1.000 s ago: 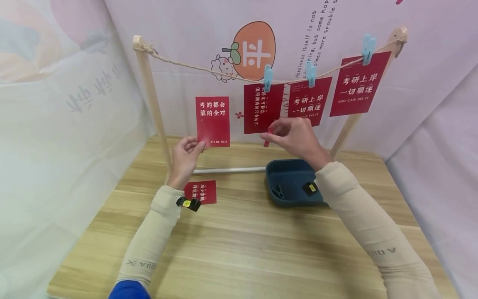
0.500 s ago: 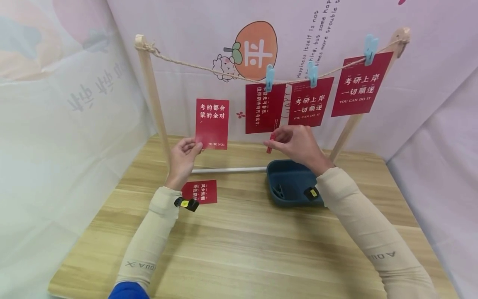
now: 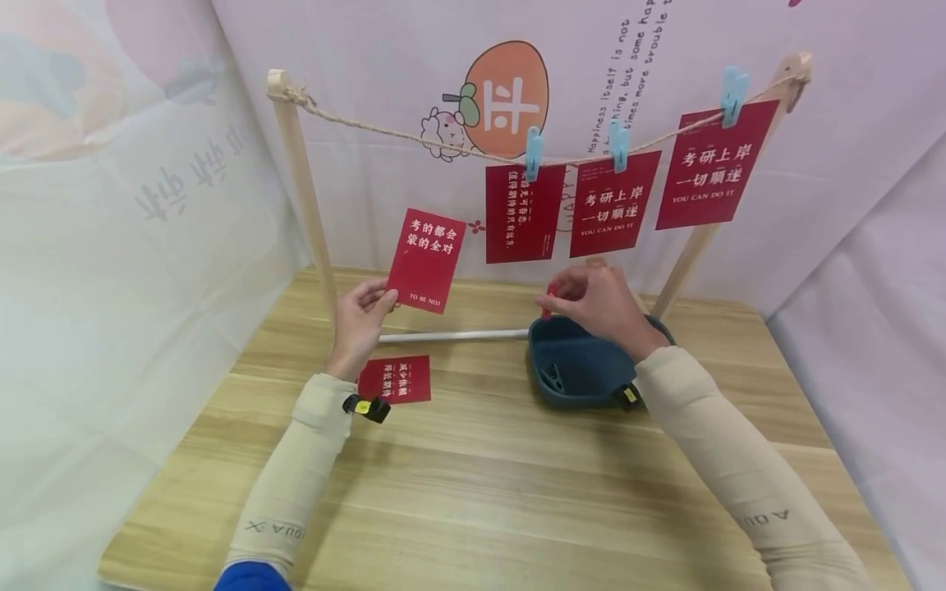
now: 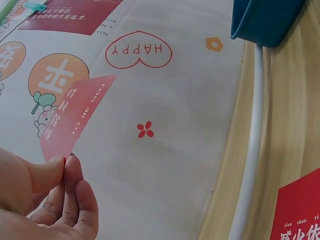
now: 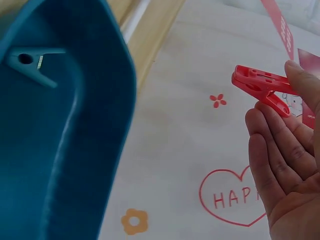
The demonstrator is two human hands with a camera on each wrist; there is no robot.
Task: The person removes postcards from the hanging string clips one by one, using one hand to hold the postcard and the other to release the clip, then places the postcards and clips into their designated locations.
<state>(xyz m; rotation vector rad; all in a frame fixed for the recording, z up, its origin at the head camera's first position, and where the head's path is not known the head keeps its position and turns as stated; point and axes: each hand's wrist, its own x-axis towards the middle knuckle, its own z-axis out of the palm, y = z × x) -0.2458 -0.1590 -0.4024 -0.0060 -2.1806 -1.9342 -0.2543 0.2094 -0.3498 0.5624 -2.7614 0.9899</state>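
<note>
My left hand (image 3: 362, 324) pinches a red card (image 3: 427, 261) by its lower left corner, and the card tilts in the air left of the hanging cards. In the left wrist view the thumb and forefinger grip that card (image 4: 75, 115) at its edge. My right hand (image 3: 602, 304) holds a red clothespin (image 5: 260, 87) between thumb and fingers, above the back of the blue bin (image 3: 543, 386). The clothespin's handles lie at the thumb and fingertips. Three red cards hang from the twine (image 3: 369, 127) by light blue clothespins (image 3: 534, 154).
Wooden posts (image 3: 306, 189) hold up the twine. A red card (image 3: 399, 379) lies on the wooden table (image 3: 473, 492) by the left wrist. A dark teal clothespin (image 5: 35, 65) sits in the bin. Behind it, a white rod (image 3: 458, 336) crosses the table.
The right hand has moved down and slightly right with the red clothespin, away from the hanging cards. The card in the left hand has tilted clockwise and dropped a little.
</note>
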